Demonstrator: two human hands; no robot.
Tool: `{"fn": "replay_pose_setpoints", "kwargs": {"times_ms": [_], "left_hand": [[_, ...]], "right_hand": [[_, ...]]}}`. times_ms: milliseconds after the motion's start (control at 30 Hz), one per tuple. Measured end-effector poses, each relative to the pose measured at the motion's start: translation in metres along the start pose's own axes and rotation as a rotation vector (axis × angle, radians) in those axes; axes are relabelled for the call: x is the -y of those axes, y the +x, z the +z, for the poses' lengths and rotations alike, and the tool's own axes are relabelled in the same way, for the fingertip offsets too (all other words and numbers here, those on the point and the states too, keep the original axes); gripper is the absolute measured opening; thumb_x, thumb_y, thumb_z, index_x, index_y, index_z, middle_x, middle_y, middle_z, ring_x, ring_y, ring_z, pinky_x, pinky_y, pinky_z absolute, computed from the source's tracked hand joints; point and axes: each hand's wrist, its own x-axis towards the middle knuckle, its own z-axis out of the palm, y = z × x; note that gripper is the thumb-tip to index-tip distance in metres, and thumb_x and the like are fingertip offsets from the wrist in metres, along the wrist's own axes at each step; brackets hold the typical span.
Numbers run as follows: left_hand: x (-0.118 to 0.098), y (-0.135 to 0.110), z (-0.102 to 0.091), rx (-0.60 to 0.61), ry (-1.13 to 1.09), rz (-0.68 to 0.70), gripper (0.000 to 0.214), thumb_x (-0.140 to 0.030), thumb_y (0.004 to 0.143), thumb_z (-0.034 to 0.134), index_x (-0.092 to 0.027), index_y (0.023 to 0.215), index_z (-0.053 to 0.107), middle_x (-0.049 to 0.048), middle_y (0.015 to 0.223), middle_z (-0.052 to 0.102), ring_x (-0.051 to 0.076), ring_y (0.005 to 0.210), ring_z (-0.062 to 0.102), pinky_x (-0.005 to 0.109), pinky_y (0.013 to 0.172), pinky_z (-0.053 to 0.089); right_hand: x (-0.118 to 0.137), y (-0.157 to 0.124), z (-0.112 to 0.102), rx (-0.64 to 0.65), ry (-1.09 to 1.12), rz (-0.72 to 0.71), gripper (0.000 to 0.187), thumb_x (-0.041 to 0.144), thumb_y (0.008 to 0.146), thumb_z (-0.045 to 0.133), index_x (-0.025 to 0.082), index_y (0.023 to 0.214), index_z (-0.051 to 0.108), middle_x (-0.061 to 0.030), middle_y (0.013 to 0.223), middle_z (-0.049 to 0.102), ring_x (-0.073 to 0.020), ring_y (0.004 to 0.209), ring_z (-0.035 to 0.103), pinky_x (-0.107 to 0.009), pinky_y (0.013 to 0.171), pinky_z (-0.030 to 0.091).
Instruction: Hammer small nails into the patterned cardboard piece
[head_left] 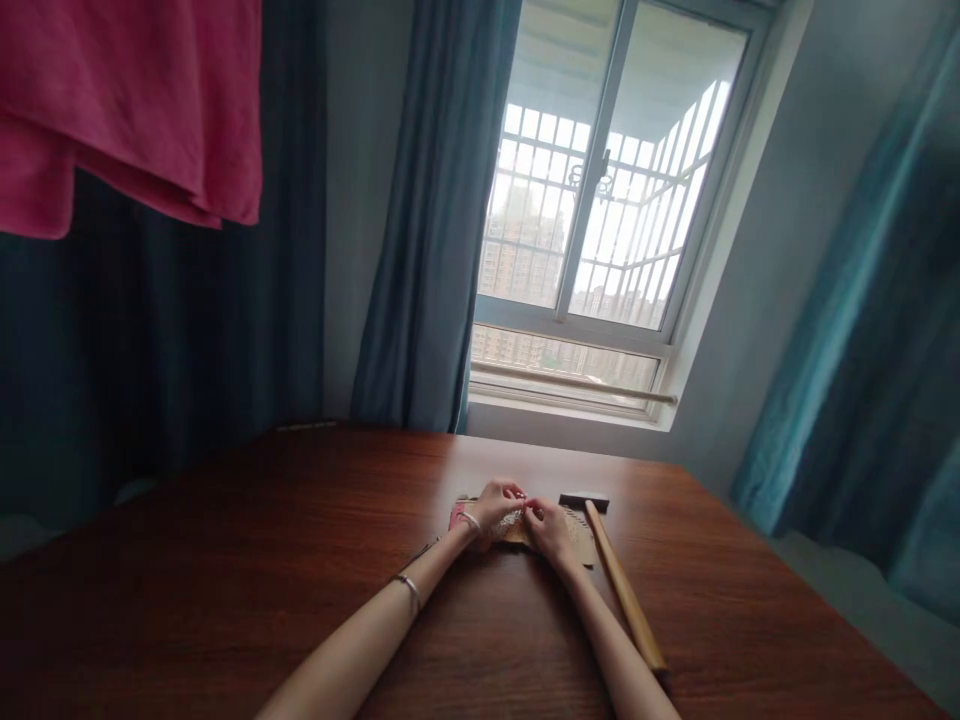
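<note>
Forearms point(367, 640) nearest; hands point(549, 530) over brown sheet point(583, 540), long axis crosswise.

Dim, backlit by window point(596, 205) (edges seemingly soft).

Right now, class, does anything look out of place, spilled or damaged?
No spill shows. The window looks askew, leaning right, perhaps from camera tilt. The hammer beside the right hand seems slightly odd: a workshop tool on a glossy table.
</note>
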Motion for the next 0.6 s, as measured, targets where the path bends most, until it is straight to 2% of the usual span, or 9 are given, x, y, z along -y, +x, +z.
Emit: {"fn": "replay_pose_setpoints", "kwargs": {"times_ms": [233, 333, 400, 467, 533, 600], "left_hand": [[0.004, -0.002, -0.001, 0.010, -0.016, 0.021, 0.032, -0.037, 0.067, 0.061, -0.010, 0.083, 0.070, 0.0057, 0.071, 0.067, 0.016, 0.068, 0.058, 0.023, 0.061, 0.043], [0.002, -0.003, -0.002, 0.014, -0.022, 0.007, 0.032, -0.035, 0.067, 0.061, -0.010, 0.085, 0.069, 0.0059, 0.073, 0.067, 0.016, 0.069, 0.058, 0.023, 0.061, 0.042], [0.001, -0.004, -0.002, 0.005, -0.011, -0.002, 0.031, -0.034, 0.067, 0.060, -0.010, 0.084, 0.070, 0.0059, 0.073, 0.066, 0.016, 0.069, 0.058, 0.023, 0.061, 0.042], [0.001, -0.005, -0.002, -0.004, -0.003, 0.001, 0.028, -0.032, 0.067, 0.060, -0.011, 0.082, 0.070, 0.0059, 0.072, 0.066, 0.016, 0.068, 0.057, 0.022, 0.060, 0.041], [0.002, -0.005, -0.001, -0.006, -0.005, 0.011, 0.027, -0.031, 0.067, 0.059, -0.011, 0.081, 0.070, 0.0056, 0.070, 0.066, 0.015, 0.067, 0.056, 0.022, 0.059, 0.041], [0.005, -0.004, 0.000, -0.008, -0.007, 0.018, 0.026, -0.030, 0.067, 0.059, -0.011, 0.080, 0.070, 0.0052, 0.070, 0.065, 0.014, 0.066, 0.056, 0.021, 0.059, 0.040]], "right_hand": [[0.001, -0.002, 0.002, 0.016, -0.008, 0.005, 0.018, 0.027, 0.076, 0.052, 0.021, 0.074, 0.069, -0.0032, 0.072, 0.066, -0.0171, 0.068, 0.058, -0.025, 0.065, 0.043], [0.002, -0.002, -0.007, 0.019, -0.013, 0.006, 0.020, 0.025, 0.077, 0.050, 0.020, 0.081, 0.069, -0.0051, 0.080, 0.067, -0.0187, 0.073, 0.060, -0.026, 0.066, 0.045], [0.002, -0.002, -0.025, -0.001, -0.095, 0.006, 0.023, 0.023, 0.078, 0.048, 0.019, 0.089, 0.068, -0.0078, 0.088, 0.067, -0.0205, 0.080, 0.061, -0.027, 0.070, 0.045], [0.000, -0.003, -0.049, -0.027, -0.294, 0.022, 0.026, 0.020, 0.078, 0.046, 0.018, 0.092, 0.067, -0.0107, 0.092, 0.066, -0.0224, 0.087, 0.059, -0.029, 0.076, 0.043], [-0.004, -0.008, -0.075, -0.046, -0.514, 0.105, 0.029, 0.017, 0.080, 0.042, 0.017, 0.095, 0.066, -0.0134, 0.092, 0.064, -0.0236, 0.089, 0.058, -0.030, 0.078, 0.041], [-0.010, -0.017, -0.096, -0.012, -0.708, 0.216, 0.031, 0.019, 0.082, 0.041, 0.016, 0.103, 0.063, -0.0160, 0.096, 0.061, -0.0253, 0.090, 0.058, -0.032, 0.076, 0.041]]}}
